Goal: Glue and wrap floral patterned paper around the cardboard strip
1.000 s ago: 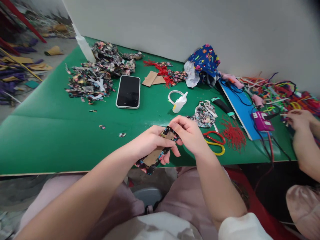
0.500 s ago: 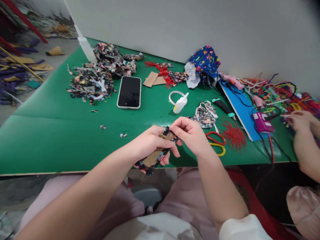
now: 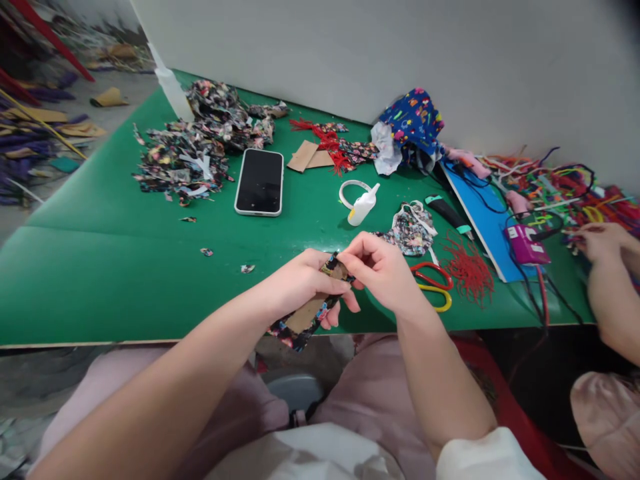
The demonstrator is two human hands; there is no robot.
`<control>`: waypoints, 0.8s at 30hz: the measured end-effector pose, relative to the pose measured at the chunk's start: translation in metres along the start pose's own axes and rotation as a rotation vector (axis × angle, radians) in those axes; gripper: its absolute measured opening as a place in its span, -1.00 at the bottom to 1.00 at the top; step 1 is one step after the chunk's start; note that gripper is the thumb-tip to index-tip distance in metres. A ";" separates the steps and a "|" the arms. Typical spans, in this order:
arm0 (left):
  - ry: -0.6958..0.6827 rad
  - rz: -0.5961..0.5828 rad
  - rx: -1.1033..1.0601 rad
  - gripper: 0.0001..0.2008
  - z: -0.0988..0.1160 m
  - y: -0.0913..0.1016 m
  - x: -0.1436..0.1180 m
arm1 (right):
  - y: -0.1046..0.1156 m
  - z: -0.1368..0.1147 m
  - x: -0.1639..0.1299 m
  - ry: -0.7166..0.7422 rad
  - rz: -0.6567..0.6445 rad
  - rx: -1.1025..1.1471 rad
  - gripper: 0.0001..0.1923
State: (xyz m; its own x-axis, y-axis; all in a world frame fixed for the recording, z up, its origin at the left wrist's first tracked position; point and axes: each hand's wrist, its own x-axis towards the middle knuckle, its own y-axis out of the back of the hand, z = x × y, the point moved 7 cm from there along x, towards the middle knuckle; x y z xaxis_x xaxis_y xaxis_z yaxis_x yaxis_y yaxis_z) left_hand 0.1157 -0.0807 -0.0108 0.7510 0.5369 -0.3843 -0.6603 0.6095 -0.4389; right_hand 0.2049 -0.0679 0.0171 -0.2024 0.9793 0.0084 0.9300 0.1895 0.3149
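Between my hands is a cardboard strip [image 3: 306, 315] with dark floral fabric folded over its edges, held at the table's front edge. My left hand [image 3: 311, 283] is closed round its middle, thumb on top and fingers beneath. At the far end, my right hand [image 3: 375, 270] pinches the fabric edge with thumb and forefinger. Just right of that hand lie scissors with red and yellow handles [image 3: 434, 288], their blades hidden. A piece of floral fabric [image 3: 413, 230] and a small white glue bottle [image 3: 363, 205] lie beyond my hands.
On the green table [image 3: 100, 267] are a phone [image 3: 259, 183], heaped floral scraps [image 3: 185, 163], a tall white bottle [image 3: 173, 90], cardboard pieces [image 3: 309, 157], a cutter [image 3: 449, 215], red threads [image 3: 470, 270], a blue board [image 3: 477, 220] and a purple box with cables [image 3: 527, 245]. A co-worker's hands [image 3: 603, 243] are at the right.
My hands keep their hold on the fabric-edged cardboard strip, with hardly any movement. The view has shifted very slightly.
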 end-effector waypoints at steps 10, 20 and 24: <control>-0.085 -0.022 -0.040 -0.90 0.009 0.001 -0.003 | 0.006 0.009 0.004 -0.085 0.008 0.261 -0.76; -0.108 0.026 0.016 -0.85 0.008 0.005 -0.003 | 0.007 0.006 0.002 -0.041 0.017 0.171 -0.83; -0.123 0.046 0.028 -0.86 0.009 0.006 -0.003 | 0.006 0.003 0.002 -0.013 0.031 0.083 -0.85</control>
State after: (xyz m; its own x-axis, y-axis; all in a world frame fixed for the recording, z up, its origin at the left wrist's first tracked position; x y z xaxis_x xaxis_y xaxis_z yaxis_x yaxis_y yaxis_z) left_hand 0.1090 -0.0732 -0.0051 0.7153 0.6310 -0.3003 -0.6950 0.5976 -0.3998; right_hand 0.2112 -0.0647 0.0159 -0.1695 0.9855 0.0047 0.9582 0.1637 0.2348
